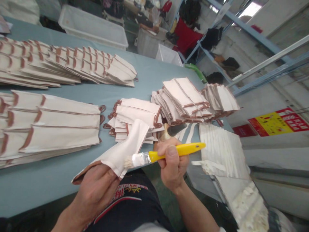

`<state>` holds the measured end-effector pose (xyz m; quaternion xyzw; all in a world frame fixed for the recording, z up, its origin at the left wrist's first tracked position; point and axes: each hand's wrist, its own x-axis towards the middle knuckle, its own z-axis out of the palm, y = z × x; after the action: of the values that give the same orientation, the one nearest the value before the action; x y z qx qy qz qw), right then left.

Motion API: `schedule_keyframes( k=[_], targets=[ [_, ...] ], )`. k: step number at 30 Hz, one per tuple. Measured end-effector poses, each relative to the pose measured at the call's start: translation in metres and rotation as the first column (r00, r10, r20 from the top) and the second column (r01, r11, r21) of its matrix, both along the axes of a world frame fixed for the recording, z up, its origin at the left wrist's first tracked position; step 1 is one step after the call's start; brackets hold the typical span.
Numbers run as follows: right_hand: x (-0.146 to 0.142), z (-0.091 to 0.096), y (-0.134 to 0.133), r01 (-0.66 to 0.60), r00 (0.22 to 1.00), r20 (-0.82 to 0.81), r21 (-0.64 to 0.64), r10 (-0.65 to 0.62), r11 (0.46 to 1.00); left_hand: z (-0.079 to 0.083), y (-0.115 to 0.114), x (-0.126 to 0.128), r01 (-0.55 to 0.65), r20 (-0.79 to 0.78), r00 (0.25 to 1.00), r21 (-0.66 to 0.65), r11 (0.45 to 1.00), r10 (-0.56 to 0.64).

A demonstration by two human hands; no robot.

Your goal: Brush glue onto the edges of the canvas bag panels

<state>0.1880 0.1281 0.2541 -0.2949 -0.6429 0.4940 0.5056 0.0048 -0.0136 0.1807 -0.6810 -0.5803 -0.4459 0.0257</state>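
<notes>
My left hand (96, 190) grips a cream fabric piece (123, 149) with a brown edge, held up over the table's near edge. My right hand (172, 166) is closed round a yellow-handled brush (166, 154), whose pale bristles touch the fabric near my left fingers. Just behind the right hand, a dark tool with a metal head (172, 130) lies by the stacks.
The blue-grey table (48, 183) carries rows and stacks of cream pieces with brown trim (60, 125), (72, 64), (181, 100). White strips (224, 151) lie stacked at the right. White bins (94, 27) and shelving (241, 29) stand behind.
</notes>
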Motion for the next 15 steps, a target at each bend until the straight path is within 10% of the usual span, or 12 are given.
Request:
schedule_keyframes(
  k=[5, 10, 15],
  targets=[
    [-0.014, 0.007, 0.003, -0.213, 0.977, -0.007, 0.006, 0.213, 0.977, 0.008, -0.001, 0.002, 0.014, 0.043, 0.999, -0.002, 1.0, -0.014],
    [-0.03, 0.003, 0.02, -0.089, 0.996, 0.02, -0.012, 0.089, 0.996, 0.03, 0.006, 0.006, -0.049, 0.239, 0.968, -0.12, 0.992, 0.077],
    [-0.036, -0.005, 0.018, -0.13, 0.991, -0.01, -0.082, 0.13, 0.988, 0.046, 0.014, 0.004, 0.04, 0.596, 0.734, -0.516, 0.856, 0.326]
  ],
)
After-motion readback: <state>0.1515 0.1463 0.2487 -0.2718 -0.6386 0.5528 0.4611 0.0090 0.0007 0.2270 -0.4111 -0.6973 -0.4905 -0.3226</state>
